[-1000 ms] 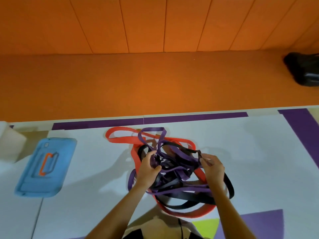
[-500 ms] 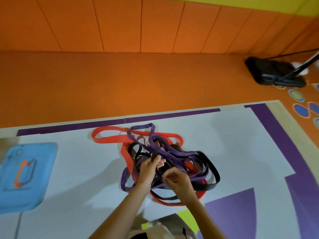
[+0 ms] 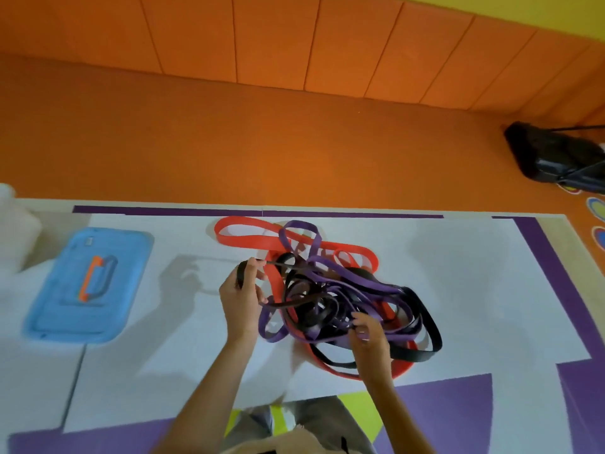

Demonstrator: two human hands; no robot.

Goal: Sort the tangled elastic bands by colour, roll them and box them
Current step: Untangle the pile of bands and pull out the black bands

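Observation:
A tangle of elastic bands lies on the white floor mat [image 3: 474,273]: a wide red band [image 3: 248,240], purple bands [image 3: 370,285] and black bands [image 3: 429,329] wound through each other. My left hand [image 3: 240,298] is at the pile's left edge, shut on a loop of black band drawn out to the left. My right hand [image 3: 370,335] presses into the front of the pile, its fingers pinching a purple band. A blue box lid with an orange handle [image 3: 90,285] lies flat at the far left.
An orange padded floor and wall panels [image 3: 294,142] run behind the mat. A black bag [image 3: 553,158] sits at the far right by coloured floor dots. A white object [image 3: 16,231] is at the left edge. My knees [image 3: 294,427] are at the bottom.
My left hand has pulled a black loop out to the left of the pile. My right hand has shifted to the pile's front right. The view has swung back left.

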